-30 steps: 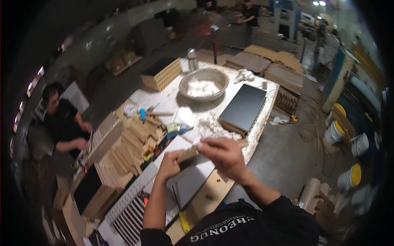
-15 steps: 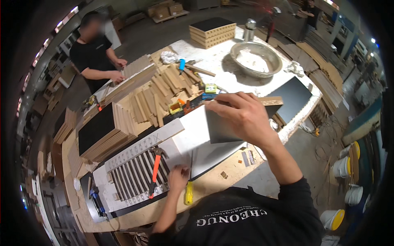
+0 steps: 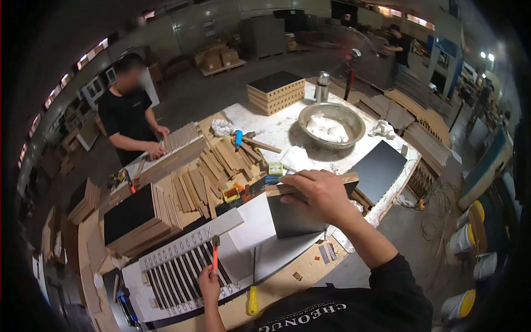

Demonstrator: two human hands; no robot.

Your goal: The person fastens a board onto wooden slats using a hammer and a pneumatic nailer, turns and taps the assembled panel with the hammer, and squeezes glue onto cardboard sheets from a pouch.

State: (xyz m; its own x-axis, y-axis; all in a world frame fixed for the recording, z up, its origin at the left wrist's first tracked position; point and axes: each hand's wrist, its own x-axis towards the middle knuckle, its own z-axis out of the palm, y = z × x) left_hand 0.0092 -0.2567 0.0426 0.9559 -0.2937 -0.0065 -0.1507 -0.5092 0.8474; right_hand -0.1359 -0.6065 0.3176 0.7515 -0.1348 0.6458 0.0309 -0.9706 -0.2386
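The fingers [image 3: 296,181] of the right hand [image 3: 326,196] are closed over the top edge of a dark grey rectangular panel with a tan wooden edge [image 3: 296,218], which stands upright above a smooth white board [image 3: 254,224]. The panel lies beneath the fingers and the palm, its near face showing below them; whether its lower edge bears on the board is hard to tell. The left hand [image 3: 209,283] is wrapped around an orange-red-handled hammer [image 3: 215,257], its head up over the right end of a row of black and pale slats [image 3: 180,282]. Hammer and panel are well apart.

As far as this shows, both pieces are taken up, and no contact between them has been made. The slats lie in an orderly row, so that arranging looks done. Loose brown wooden strips [image 3: 213,169] lie in a heap beyond, apparently unsorted, while a black-topped stack of panels [image 3: 130,218] stands squared up at the left. How much is left cannot be told from here.

A yellow-handled screwdriver [image 3: 253,300] lies on the pale wooden worktop [image 3: 276,282], just right of the left hand. Past the panel, a second dark panel [image 3: 379,169] lies flat near a round metal basin [image 3: 359,124].
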